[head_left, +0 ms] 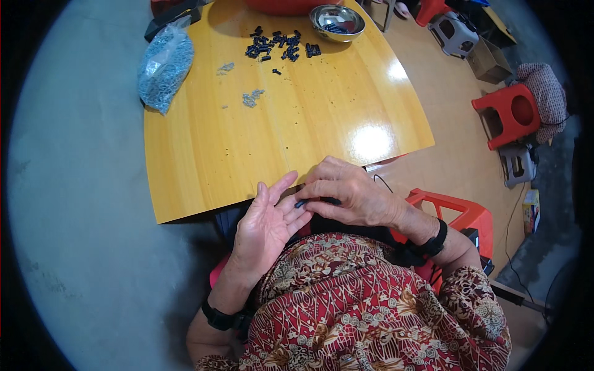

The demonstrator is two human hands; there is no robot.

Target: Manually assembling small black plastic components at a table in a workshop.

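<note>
My left hand [265,226] is palm up beside the near table edge, its fingers stretched out and apart. My right hand [356,196] reaches across from the right, thumb and fingertips pinched on a small dark blue cylindrical piece [301,203] against the left fingers. Part of that piece is hidden by the fingertips. Farther up the table lies a loose pile of similar dark pieces [272,44], with one lone piece [276,72] just below it. Small pale metallic bits [252,98] lie in two little groups left of the middle.
A clear bag [164,71] full of small bluish-silver parts rests on the table's left edge. At the far right of the yellow table [297,123] a steel bowl [337,23] holds more dark pieces. Red stools [511,114] stand to the right, one close by my right forearm.
</note>
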